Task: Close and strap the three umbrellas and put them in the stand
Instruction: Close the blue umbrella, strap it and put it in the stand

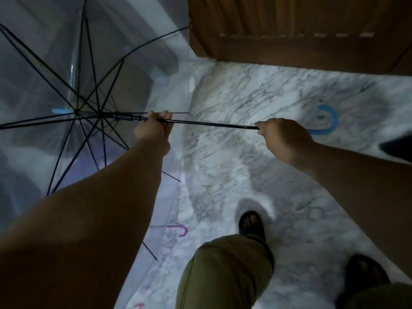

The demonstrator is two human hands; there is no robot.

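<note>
Open clear umbrella [66, 85], left hand [151, 128] fingers and right hand [283, 139] fingers closed around its shaft [211, 124]

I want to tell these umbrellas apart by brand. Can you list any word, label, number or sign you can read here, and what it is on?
None can be read. The clear umbrella, its black shaft, the blue hooked handle, the purple hooked handle and the wooden door show no print; the picture is dim and blurred, so small labels would not show.

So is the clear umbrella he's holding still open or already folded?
Open: the clear umbrella's black ribs are fanned out, with the left hand by the runner.
</note>
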